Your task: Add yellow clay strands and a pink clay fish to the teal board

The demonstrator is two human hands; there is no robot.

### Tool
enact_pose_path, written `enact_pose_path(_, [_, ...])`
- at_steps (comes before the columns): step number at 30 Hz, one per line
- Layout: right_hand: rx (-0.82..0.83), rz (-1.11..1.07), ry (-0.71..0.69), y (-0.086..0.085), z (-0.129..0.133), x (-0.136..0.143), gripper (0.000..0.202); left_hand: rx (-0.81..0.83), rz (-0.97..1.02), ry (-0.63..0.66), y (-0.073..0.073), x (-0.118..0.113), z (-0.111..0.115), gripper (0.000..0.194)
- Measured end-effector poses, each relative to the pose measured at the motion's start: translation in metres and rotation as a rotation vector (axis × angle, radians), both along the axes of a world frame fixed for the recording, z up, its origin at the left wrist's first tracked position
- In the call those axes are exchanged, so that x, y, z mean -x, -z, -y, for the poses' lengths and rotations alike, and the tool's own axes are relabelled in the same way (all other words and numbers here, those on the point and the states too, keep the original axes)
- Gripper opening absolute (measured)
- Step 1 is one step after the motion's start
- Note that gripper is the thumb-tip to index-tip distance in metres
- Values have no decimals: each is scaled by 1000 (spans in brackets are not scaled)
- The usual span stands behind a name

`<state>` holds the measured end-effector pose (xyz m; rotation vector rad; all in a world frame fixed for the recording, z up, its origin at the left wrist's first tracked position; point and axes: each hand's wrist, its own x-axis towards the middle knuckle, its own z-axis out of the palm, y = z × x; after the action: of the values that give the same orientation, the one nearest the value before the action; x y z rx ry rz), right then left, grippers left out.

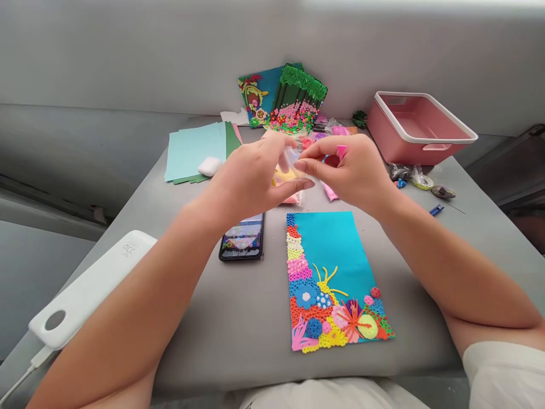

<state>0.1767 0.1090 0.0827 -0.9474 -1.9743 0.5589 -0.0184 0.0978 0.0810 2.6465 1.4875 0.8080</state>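
Note:
Above the middle of the table, my left hand (259, 173) is closed on a thin clear plastic bag (292, 156). My right hand (349, 170) meets it from the right, thumb and forefinger pinched at the bag's edge, with a bit of bright pink clay (341, 151) by its curled fingers. Below the hands lies a blue sheet (330, 244), its left side and bottom covered with colourful clay dots, flowers and coral-like shapes. Yellow and pink packets (292, 196) show partly behind my left hand.
A phone (242, 241) lies left of the sheet, near a white power bank (93, 289). Light blue paper (193, 150) carries a white case (209, 166). Two decorated boards (300, 94) lean at the back. A pink basket (394, 133) stands back right, near a blue tool (436, 210).

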Motion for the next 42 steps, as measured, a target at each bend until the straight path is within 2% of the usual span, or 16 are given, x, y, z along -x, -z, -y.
enact_pose_path(4, [-28,-156,27,4,-11,-8,32,77,3,-95,-3,1,0,45])
enact_pose_path(7, [-37,-155,13,5,-15,-11,33,103,-17,-111,0,0,0,49])
enact_pose_path(11, [51,-77,-196,7,-11,-7,19,69,57,-131,9,-3,-3,52])
enact_pose_path(13, [96,-83,-253,6,-8,-3,18,49,125,-102,12,-4,-4,50])
enact_pose_path(16, [170,-156,-225,4,-4,-1,19,61,223,-38,11,-5,-3,47])
enact_pose_path(19, [206,-203,-195,3,-3,0,19,91,262,-30,7,-9,2,44])
enact_pose_path(24, [47,-155,-85,8,0,3,7,103,280,-26,3,-15,8,39])
enact_pose_path(26, [14,-134,-68,9,1,5,9,109,304,-25,3,-16,8,37])
enact_pose_path(31, [175,-106,-106,2,4,3,34,109,374,-22,8,-14,4,49])
enact_pose_path(35, [134,-64,-163,-4,8,0,44,49,401,-21,11,-13,3,47])
enact_pose_path(38, [143,15,-210,-2,11,2,47,97,399,-38,8,-14,5,42])
enact_pose_path(42, [129,105,-221,0,12,3,39,201,354,67,3,-12,9,43])
